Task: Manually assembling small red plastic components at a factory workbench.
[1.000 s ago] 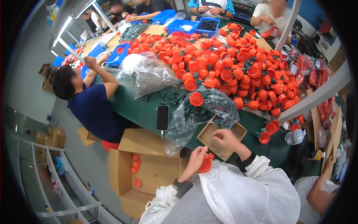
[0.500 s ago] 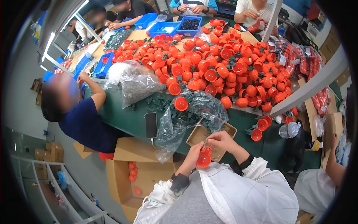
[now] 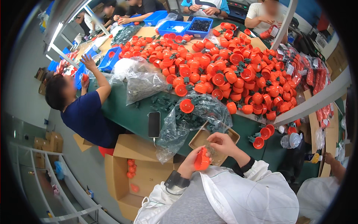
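My left hand (image 3: 188,164) is closed around a small orange-red plastic cup (image 3: 201,160), tilted on its side just in front of my body. Beside the cup's upper end, my right hand (image 3: 225,145) is raised with thumb and forefinger bent together; what they pinch, if anything, is too small to make out. Under both hands stands a shallow cardboard tray (image 3: 233,136) at the table's near edge, partly covered by them. Small greyish bits show between the hands, too blurred to name. Behind the tray lies a clear plastic bag (image 3: 220,112) of dark green plastic parts.
A big heap of orange-red cups (image 3: 238,74) covers the table (image 3: 126,115). A phone (image 3: 154,125) lies left of the bag. An open carton (image 3: 145,183) stands below on the left. A white post (image 3: 309,102) slants at right. A co-worker (image 3: 84,115) sits at left.
The cup in my left hand has turned from showing its open bowl to showing its side. My right hand has lifted slightly away from it. The co-worker at left has raised an arm.
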Motion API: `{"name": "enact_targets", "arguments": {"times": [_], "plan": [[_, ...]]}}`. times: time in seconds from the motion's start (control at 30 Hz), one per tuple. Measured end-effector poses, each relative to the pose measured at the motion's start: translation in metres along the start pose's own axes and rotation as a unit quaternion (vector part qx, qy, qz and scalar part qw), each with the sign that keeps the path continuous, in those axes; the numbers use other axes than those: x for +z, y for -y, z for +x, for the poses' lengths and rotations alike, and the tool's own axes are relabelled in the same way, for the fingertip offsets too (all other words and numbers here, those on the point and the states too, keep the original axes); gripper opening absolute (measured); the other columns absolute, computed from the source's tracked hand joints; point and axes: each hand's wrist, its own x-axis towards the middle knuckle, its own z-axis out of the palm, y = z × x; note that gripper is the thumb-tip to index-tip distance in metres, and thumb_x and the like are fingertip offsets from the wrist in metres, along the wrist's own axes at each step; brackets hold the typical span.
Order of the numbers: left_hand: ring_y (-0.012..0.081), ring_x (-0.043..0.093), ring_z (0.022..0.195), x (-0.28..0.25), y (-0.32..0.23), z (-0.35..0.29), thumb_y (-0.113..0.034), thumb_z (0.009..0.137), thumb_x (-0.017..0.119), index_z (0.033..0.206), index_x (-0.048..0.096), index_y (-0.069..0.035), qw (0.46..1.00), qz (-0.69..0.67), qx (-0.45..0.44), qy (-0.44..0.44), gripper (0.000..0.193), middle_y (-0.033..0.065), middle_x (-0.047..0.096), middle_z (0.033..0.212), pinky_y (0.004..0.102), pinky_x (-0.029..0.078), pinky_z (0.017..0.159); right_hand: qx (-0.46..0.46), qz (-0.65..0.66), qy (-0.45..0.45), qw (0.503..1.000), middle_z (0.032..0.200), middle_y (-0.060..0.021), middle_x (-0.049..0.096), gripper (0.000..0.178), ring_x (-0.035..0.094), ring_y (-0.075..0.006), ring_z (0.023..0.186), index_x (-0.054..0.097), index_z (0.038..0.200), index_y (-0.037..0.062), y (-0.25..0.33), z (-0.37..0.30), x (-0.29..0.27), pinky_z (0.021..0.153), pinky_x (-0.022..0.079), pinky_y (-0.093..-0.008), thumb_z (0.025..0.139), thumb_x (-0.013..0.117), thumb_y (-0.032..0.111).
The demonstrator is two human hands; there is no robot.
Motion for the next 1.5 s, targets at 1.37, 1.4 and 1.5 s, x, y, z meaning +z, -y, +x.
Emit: {"name": "enact_targets", "arguments": {"times": [1.37, 1.4, 1.5], "plan": [[0.0113, 0.054, 0.088, -0.005, 0.028, -0.055, -0.013, 0.088, 0.046, 0.104, 0.052, 0.001, 0.869, 0.325, 0.321, -0.192, 0.023, 0.0072, 0.058, 0.096, 0.0231, 0.043, 0.079, -0.192, -0.313, 0.034, 0.930, 0.078, -0.0105, 0.056, 0.014, 0.058, -0.0256, 0.071, 0.058, 0.081, 0.0017, 0.047, -0.016, 0.066, 0.062, 0.047, -0.0315, 0.069, 0.064, 0.001], [0.0118, 0.055, 0.089, -0.006, 0.027, -0.057, -0.014, 0.088, 0.047, 0.106, 0.052, 0.002, 0.868, 0.317, 0.328, -0.195, 0.024, 0.0082, 0.058, 0.099, 0.0232, 0.043, 0.080, -0.164, -0.291, 0.058, 0.941, 0.078, -0.0101, 0.057, 0.015, 0.058, -0.0242, 0.072, 0.058, 0.083, 0.0018, 0.051, -0.009, 0.065, 0.062, 0.047, -0.0293, 0.069, 0.065, 0.001], [0.0130, 0.056, 0.092, -0.003, 0.022, -0.071, -0.015, 0.089, 0.046, 0.109, 0.051, 0.004, 0.876, 0.284, 0.336, -0.197, 0.028, 0.0102, 0.059, 0.102, 0.0240, 0.044, 0.081, -0.136, -0.211, 0.017, 0.968, 0.076, -0.0099, 0.057, 0.015, 0.058, -0.0251, 0.070, 0.058, 0.081, 0.0016, 0.040, 0.033, 0.059, 0.063, 0.048, -0.0309, 0.068, 0.066, 0.004]]}}
